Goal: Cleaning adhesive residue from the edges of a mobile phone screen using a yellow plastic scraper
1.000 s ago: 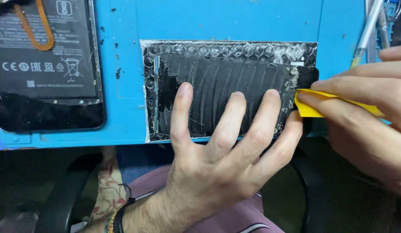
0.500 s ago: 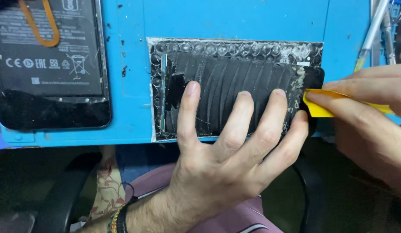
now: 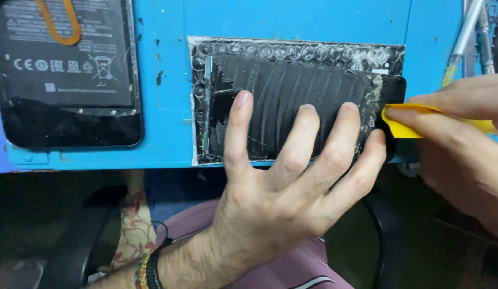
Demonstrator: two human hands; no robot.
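A black phone panel (image 3: 291, 91) smeared with scraped glue lies on a sheet of bubble wrap (image 3: 291, 51) on a blue work mat (image 3: 163, 80). My left hand (image 3: 291, 176) presses flat on the panel with its fingers spread, holding it down. At the panel's right edge my right hand (image 3: 463, 139) pinches a yellow plastic scraper (image 3: 404, 120), whose tip touches the glue-covered end of the panel.
An opened phone (image 3: 67, 75) with its black battery and an orange pull loop (image 3: 59, 24) lies at the mat's upper left. Metal tweezers (image 3: 465, 37) rest at the upper right. Below the mat's front edge are my lap and a chair armrest (image 3: 83, 235).
The view has shifted slightly, so the panel sits a little lower and further right. My right hand with the yellow scraper stays at the panel's right edge; my left hand keeps pressing down.
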